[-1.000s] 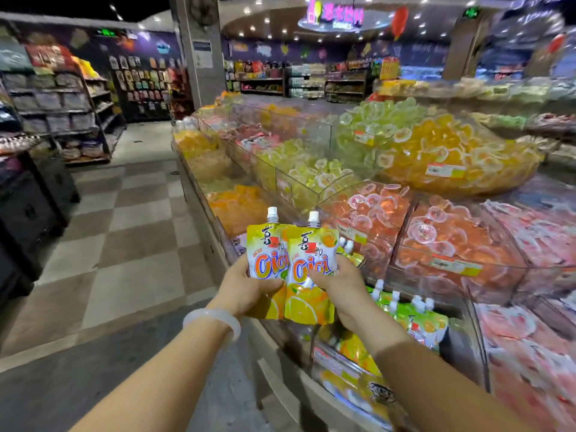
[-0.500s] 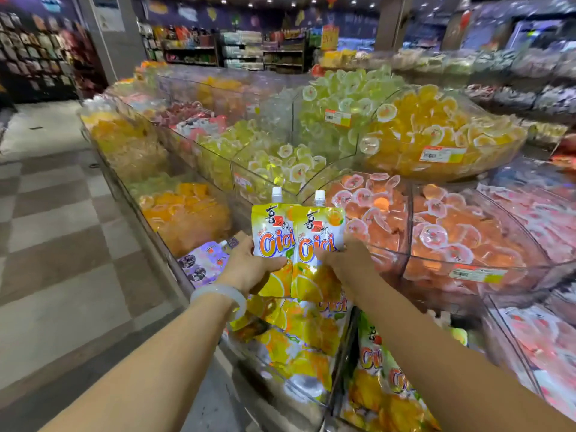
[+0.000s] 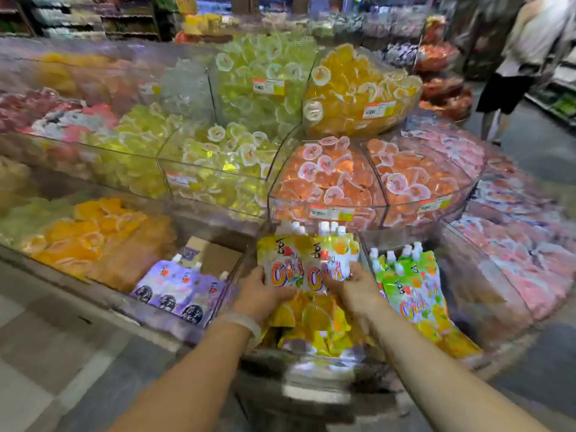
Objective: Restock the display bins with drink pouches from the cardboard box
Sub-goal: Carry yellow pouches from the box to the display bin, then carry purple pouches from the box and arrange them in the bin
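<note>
- Head view: both hands hold a small batch of yellow orange-flavour drink pouches [image 3: 307, 263] upright, spouts up and printed fronts toward the camera, over the front-middle bin [image 3: 311, 358] of the display; held this way they should drop in facing shoppers like the stock below.
- The left hand [image 3: 261, 296] curls around the lower left side of the batch, thumb on the front of the left pouch; a pale bracelet [image 3: 246, 322] sits on that wrist.
- The right hand [image 3: 355, 291] grips the lower right side, fingers wrapped behind and thumb on the front of the right pouch. Clamping from both sides likely keeps the soft pouches squared together as one stack.
- Several white caps show above the batch, so more pouches sit behind the front two; the exact count cannot be told.
- More yellow pouches already lie in the bin under the hands, so the batch seems to be matched to its own flavour.
- The bin to the right holds green pouches [image 3: 411, 294]; the one to the left holds purple pouches [image 3: 177, 288] with a piece of brown cardboard [image 3: 212, 255] behind them, near that bin's back wall. Whether that is the supply box is unclear.
- Above, clear tubs of orange-pink jelly cups [image 3: 330, 179] rise just behind the pouch caps.
- Judgement: the batch is at the placing step, not yet released.
</note>
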`<action>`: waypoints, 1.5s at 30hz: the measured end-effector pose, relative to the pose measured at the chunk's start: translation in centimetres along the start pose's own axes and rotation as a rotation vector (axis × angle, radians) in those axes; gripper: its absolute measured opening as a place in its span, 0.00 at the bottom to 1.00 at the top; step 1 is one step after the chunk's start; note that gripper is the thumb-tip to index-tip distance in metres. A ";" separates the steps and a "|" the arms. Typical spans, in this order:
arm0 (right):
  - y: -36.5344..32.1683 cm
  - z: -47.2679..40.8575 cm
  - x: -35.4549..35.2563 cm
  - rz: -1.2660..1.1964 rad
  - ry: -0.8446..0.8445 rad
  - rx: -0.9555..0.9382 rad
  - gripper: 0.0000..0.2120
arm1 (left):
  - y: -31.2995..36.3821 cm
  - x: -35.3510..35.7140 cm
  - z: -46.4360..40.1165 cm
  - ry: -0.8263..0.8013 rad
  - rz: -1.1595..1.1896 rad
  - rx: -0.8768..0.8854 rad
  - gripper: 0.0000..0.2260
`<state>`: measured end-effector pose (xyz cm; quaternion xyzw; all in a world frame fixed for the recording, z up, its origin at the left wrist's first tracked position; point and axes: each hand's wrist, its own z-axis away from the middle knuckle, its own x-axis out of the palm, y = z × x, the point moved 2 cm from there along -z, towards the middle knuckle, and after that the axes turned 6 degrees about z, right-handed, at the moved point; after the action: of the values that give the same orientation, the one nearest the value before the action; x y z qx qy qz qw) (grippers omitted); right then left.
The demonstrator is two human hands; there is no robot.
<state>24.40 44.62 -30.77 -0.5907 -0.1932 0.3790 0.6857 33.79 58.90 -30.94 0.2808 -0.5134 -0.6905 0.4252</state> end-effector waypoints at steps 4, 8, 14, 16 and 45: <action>1.7 2.3 -0.3 -0.008 0.077 0.054 0.09 | -1.7 0.0 0.8 -0.094 -0.003 -0.068 0.31; 3.0 3.3 -0.5 0.147 0.185 0.066 0.15 | -3.2 -0.2 0.8 -0.095 -0.014 -0.088 0.26; 3.3 2.7 0.2 0.182 0.173 0.100 0.24 | -2.7 -0.5 0.4 -0.166 -0.138 -0.036 0.18; 2.7 2.6 0.5 0.241 0.199 0.089 0.29 | -2.3 -0.6 0.5 -0.173 -0.257 0.014 0.25; -2.4 5.8 -2.3 1.094 -0.035 -0.167 0.33 | 2.5 4.7 2.1 -0.193 -1.484 0.546 0.36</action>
<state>19.51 46.65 -26.73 -0.6509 0.1012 0.6730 0.3363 30.54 55.48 -27.72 0.5826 -0.3779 -0.6645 -0.2761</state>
